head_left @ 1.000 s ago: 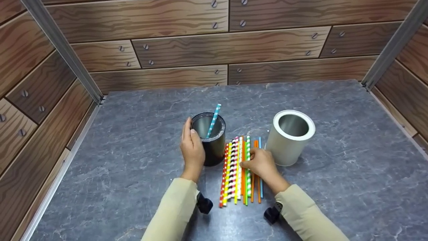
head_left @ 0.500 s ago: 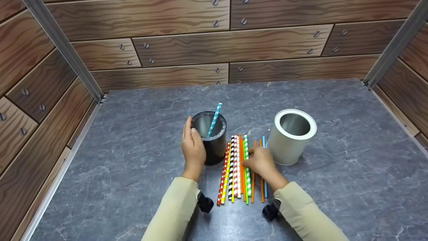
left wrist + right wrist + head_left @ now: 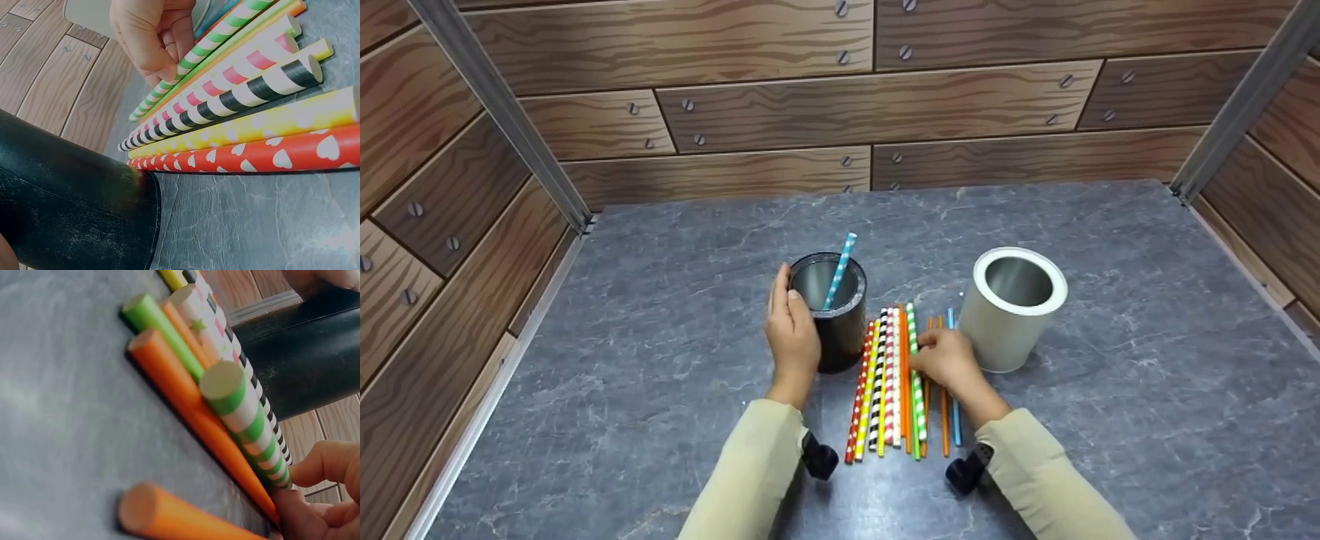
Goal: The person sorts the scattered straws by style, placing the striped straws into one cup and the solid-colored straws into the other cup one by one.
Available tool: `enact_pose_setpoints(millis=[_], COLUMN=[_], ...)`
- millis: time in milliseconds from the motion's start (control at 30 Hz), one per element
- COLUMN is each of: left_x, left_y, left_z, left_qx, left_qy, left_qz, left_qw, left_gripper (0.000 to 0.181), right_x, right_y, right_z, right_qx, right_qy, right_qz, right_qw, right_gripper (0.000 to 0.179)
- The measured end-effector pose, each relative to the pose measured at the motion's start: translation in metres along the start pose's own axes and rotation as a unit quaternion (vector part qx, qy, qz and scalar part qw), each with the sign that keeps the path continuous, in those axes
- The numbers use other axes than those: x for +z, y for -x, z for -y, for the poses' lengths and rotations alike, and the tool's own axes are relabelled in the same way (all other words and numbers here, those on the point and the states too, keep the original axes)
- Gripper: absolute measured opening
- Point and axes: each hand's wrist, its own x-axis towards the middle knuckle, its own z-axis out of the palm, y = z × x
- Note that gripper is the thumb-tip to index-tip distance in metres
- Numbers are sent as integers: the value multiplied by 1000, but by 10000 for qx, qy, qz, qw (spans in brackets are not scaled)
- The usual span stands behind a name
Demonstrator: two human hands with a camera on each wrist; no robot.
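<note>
My left hand (image 3: 793, 330) rests upright against the left side of a black tumbler (image 3: 840, 341), its fingers straight. A blue straw with white dots (image 3: 841, 270) leans inside the tumbler. To the right, a row of paper straws lies on the tabletop, including a red one with white hearts (image 3: 247, 156), a yellow dotted one (image 3: 270, 122) and a black-and-white striped one (image 3: 247, 93). My right hand (image 3: 950, 364) pinches a green-and-white striped straw (image 3: 247, 422) between thumb and finger, at the right side of the row.
A white tumbler (image 3: 1005, 337), with no straw visible in it, stands right of my right hand. Thin orange straws (image 3: 944, 420) and a blue straw (image 3: 956, 420) lie beneath that hand. Wood-patterned panels (image 3: 840, 112) enclose the grey marbled tabletop (image 3: 675, 300).
My right hand has shifted slightly, and its thumb now lies at the green-and-white striped straw. The straws beneath have moved a little, the blue one rightward. My left hand stays at the tumbler.
</note>
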Motion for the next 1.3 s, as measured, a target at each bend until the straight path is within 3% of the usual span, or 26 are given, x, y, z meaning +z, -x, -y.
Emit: enact_pose_setpoints(millis=[100,133,767,1000,1300], left_x=[0,0,1,0,-1], left_y=[1,1,-1,0,0], left_z=[-1,-1,-1,0,-2], left_qx=[49,66,103,146,38], left_qy=[12,17,-21,-45,-24], left_qz=[-13,-19,-14,-36,40], left_qw=[10000,10000,9999,9999,10000], left_gripper=[42,42,42,42,42], right_x=[0,1,-1,-4,-7], right_y=[1,2,4,3,2], right_z=[0,0,2,7,18], right_qx=[289,354,536,444,330], right_qy=[-379,-496,-1593,-2145,-2299], right_qz=[-9,-8,-168,-273,-466], right_qw=[9989,9981,9856,9753,9715], right_gripper=[37,38,48,47,42])
